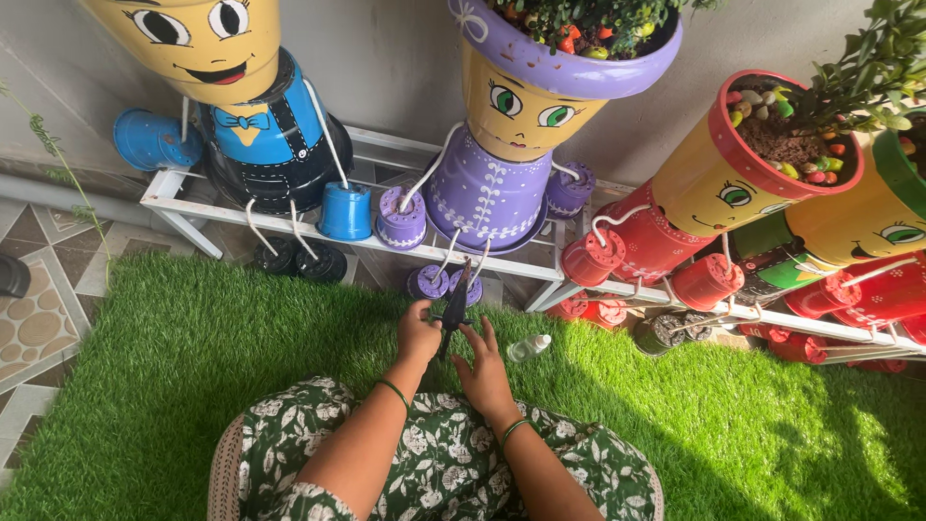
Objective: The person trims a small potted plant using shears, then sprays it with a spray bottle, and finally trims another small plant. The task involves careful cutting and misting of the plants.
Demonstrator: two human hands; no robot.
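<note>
Item: my left hand (417,335) grips black-handled metal scissors (453,309); my right hand (485,370) rests open beside them (small clear plastic bottle (529,347) right, on green artificial grass (193,367)).

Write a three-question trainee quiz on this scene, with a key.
1. True or false: the left hand and right hand both touch the dark pointed tool.
2. What lies on the green turf just right of the right hand? A) small clear bottle B) red pot
3. Fill in: the pot figure straight ahead is mostly ____.

Key: 1 true; 2 A, the small clear bottle; 3 purple.
</note>
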